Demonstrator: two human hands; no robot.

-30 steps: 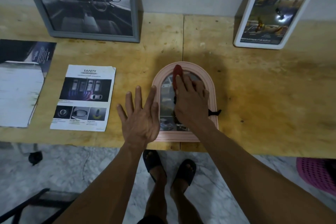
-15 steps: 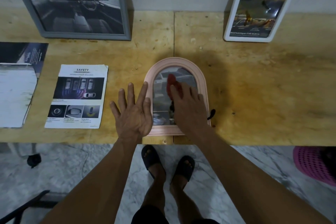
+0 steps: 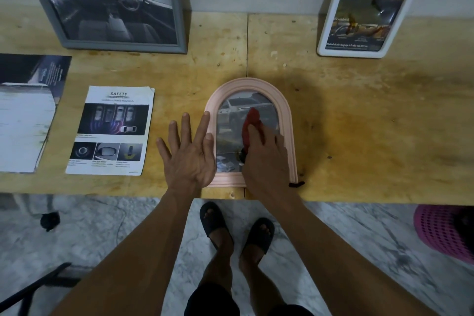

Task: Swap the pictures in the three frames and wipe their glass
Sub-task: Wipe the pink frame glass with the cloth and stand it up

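A pink arched frame lies flat near the table's front edge with a car picture under its glass. My right hand presses a red cloth onto the glass. My left hand lies flat with fingers spread on the table, its thumb side against the frame's left edge. A grey frame with a car-interior picture leans on the wall at the back left. A white frame leans at the back right.
A SAFETY leaflet and a larger brochure lie on the wooden table at the left. A pink basket stands on the floor at the right. A dark chair part shows at bottom left.
My right hand has drawn the red cloth down the glass from the arch's top towards the middle. My left hand has stayed beside the frame.
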